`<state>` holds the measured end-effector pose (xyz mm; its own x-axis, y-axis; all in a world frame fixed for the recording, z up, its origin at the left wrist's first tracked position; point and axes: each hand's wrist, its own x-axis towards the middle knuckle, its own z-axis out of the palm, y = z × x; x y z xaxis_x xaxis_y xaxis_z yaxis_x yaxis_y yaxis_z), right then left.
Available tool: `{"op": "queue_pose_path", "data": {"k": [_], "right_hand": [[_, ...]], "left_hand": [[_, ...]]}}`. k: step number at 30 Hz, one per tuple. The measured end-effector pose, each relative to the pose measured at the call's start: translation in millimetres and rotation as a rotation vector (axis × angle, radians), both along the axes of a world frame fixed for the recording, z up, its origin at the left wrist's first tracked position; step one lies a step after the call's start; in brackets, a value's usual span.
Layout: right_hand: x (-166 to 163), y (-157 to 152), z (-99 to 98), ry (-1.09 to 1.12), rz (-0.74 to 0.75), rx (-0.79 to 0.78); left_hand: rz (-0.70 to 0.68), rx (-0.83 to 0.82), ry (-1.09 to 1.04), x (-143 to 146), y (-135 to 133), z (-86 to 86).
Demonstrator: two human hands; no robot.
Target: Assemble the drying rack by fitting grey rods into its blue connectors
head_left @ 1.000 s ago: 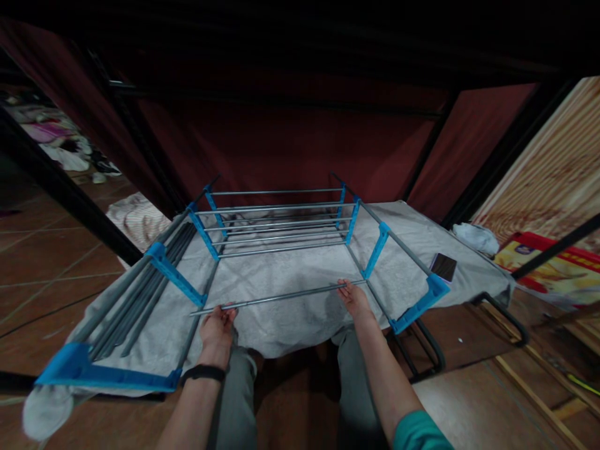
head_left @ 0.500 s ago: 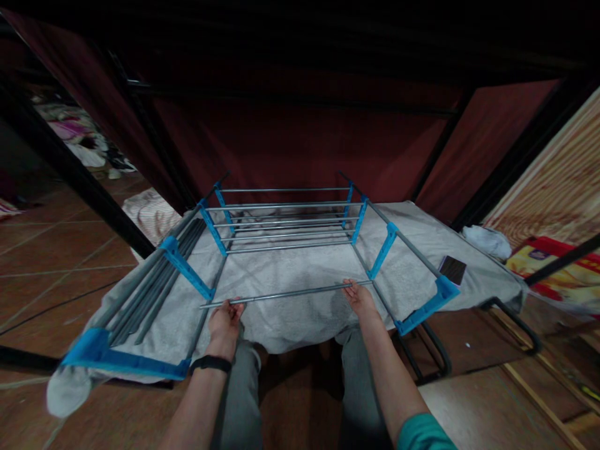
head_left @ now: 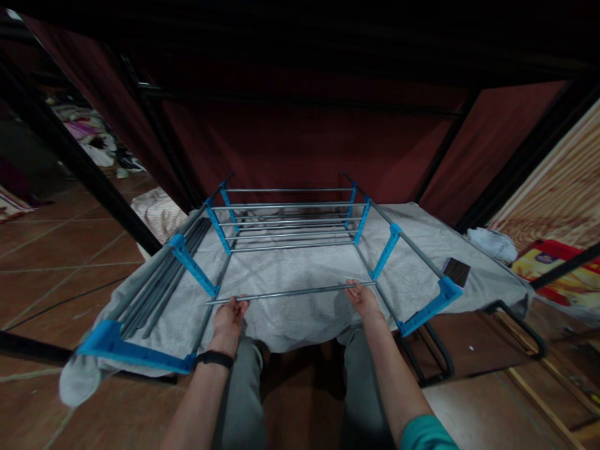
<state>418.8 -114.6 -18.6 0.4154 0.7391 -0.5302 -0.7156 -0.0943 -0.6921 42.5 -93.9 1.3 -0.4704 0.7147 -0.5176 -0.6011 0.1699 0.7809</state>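
Observation:
A grey metal rod (head_left: 290, 292) lies crosswise in front of me, held at both ends. My left hand (head_left: 229, 317) grips its left part, fingers curled round it. My right hand (head_left: 362, 298) pinches its right end, close to a blue plastic bracket (head_left: 385, 251) of the rack. The rack (head_left: 288, 225) has grey rods and blue connectors and lies on a grey towel (head_left: 300, 275) over a low table. Several loose grey rods (head_left: 154, 294) lie bundled at the left beside a blue end piece (head_left: 126, 351).
A small dark flat object (head_left: 456, 272) lies on the towel at the right. A white cloth (head_left: 492, 242) and a red-yellow package (head_left: 557, 272) lie on the floor beyond. Dark red curtain and black frame poles stand behind. Clothes lie on the tiled floor at far left.
The view has shifted slightly, and the rod with both hands sits a little further right and higher in the picture. Both grips are unchanged.

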Motion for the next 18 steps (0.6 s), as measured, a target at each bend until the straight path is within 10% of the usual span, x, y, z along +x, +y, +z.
{"op": "queue_pose_path", "data": {"k": [18], "right_hand": [[9,-1,-9.4,0.0,-0.003,-0.044]], "left_hand": [[-0.023,0.067,0.003,1,-8,-5.8]]}}
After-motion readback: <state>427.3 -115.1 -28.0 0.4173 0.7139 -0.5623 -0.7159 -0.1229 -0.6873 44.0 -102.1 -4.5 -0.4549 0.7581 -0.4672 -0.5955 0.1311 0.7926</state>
